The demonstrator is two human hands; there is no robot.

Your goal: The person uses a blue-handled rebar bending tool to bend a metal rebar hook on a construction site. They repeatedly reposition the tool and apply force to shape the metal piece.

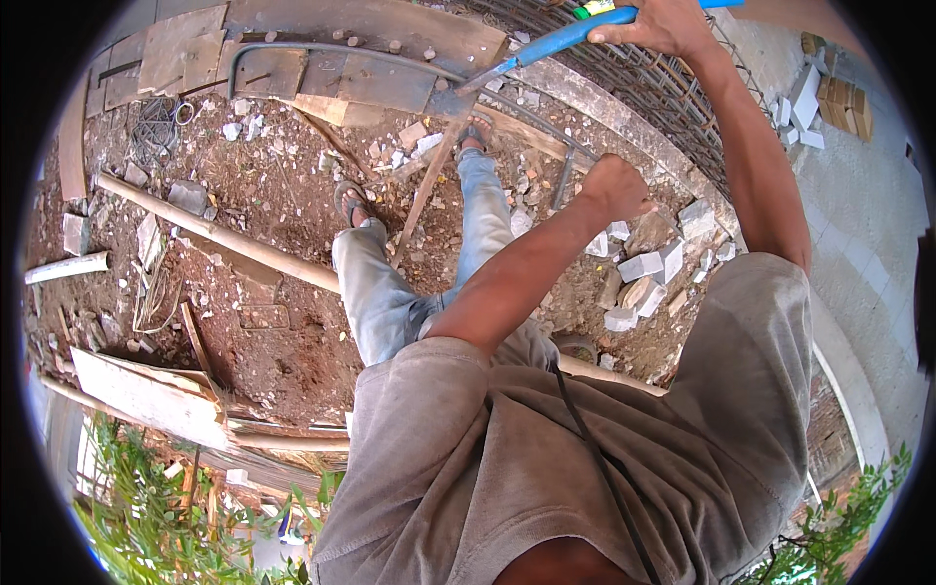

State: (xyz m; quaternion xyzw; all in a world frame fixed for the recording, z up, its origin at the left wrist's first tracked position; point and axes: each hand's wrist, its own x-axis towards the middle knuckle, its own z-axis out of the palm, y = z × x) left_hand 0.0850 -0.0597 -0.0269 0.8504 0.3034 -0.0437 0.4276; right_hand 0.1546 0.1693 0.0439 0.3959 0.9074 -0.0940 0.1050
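My right hand [666,24] is closed around a long blue tool [564,39] at the top right. The tool tapers to a worn grey metal tip near a thin bent metal bar [390,53]; its exact kind does not show. That bar runs along the boards and down to the right. My left hand [617,187] is a fist at the bar's right part, and the bar seems to pass through it. A small green and yellow item [593,9] shows beside the right hand, partly hidden behind the blue tool.
Wooden boards [390,78] line the far side. Steel rebar cages [663,93] lie at the upper right, near a concrete edge. Broken white blocks [643,268] are right of my legs. A long pole [224,236] crosses the rubble-strewn soil at left. My sandalled feet stand among debris.
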